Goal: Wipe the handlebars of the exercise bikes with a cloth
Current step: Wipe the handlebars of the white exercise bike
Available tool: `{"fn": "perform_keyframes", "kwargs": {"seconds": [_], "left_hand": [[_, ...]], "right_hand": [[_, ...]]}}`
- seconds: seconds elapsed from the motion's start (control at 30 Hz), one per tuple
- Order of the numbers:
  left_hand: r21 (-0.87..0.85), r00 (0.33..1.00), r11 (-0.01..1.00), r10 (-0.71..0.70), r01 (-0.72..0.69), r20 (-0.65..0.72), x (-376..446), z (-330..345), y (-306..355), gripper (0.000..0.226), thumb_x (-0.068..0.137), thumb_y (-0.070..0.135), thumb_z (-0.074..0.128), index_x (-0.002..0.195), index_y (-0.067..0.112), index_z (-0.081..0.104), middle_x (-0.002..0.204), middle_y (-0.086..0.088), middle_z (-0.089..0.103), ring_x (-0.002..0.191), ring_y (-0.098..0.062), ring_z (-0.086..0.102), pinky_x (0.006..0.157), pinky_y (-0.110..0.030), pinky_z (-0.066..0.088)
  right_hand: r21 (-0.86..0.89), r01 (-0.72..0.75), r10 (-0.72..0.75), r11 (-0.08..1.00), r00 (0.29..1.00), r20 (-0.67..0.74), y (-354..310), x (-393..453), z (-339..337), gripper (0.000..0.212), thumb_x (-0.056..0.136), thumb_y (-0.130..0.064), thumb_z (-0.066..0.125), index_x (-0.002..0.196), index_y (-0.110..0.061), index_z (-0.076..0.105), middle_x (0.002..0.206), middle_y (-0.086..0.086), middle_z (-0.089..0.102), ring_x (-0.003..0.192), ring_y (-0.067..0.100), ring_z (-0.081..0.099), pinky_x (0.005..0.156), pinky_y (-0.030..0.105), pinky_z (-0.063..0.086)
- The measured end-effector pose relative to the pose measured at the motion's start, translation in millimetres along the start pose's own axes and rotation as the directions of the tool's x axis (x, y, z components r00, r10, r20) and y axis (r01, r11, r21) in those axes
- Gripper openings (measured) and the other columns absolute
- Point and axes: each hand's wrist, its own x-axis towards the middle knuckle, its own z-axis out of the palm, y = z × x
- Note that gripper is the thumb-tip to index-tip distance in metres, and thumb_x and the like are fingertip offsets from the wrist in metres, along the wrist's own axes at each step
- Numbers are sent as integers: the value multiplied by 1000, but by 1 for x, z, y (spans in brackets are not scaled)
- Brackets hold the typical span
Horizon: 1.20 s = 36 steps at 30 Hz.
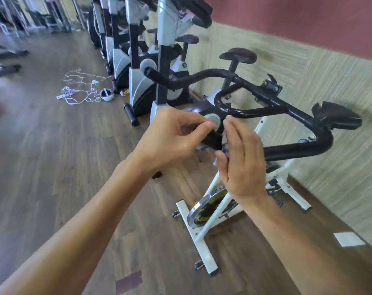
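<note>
The white-framed exercise bike (210, 222) stands in front of me by the wall. Its black handlebars (297, 150) curve round with an inner loop (244, 112). Both my hands are just in front of the bar's centre. My right hand (242, 162) holds a small pale purple cloth (224, 149) between thumb and fingers; only a scrap of it shows. My left hand (174, 137) has its fingers curled, with thumb and forefinger pinched together near the cloth's hidden far edge. Neither hand touches the handlebars.
A row of grey and black upright bikes (138, 81) runs along the wall to the back. White cables and a power strip (78, 90) lie on the wooden floor. A black saddle (336, 116) sits at the right; a white patch (348, 239) marks the floor.
</note>
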Motion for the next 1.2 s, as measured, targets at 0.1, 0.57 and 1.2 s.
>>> {"fn": "perform_keyframes", "kwargs": {"seconds": [0.1,0.57,1.2], "left_hand": [[-24,985,986,164,-166,-53,-9,8,-12,22,99,14,60,102,3,79,85,-4,79,74,-11,75,71,-33,60],[207,766,817,577,-539,-283,-9,34,-49,30,103,12,53,96,-7,75,84,-21,77,74,-31,76,78,-47,63],[343,733,750,648,-566,-207,-14,7,-59,32,100,3,59,121,22,74,108,12,76,96,-4,72,90,-20,57]], "right_hand": [[-173,253,-263,952,964,-37,27,-18,2,56,108,-33,34,144,9,41,146,29,45,137,41,47,109,54,46],[-428,312,-458,848,838,-296,51,-27,28,49,112,-24,36,147,10,41,140,32,51,124,48,51,110,50,39],[-694,228,-576,683,752,-321,28,-2,44,47,111,-20,43,144,13,44,137,30,55,124,43,57,111,51,46]]}}
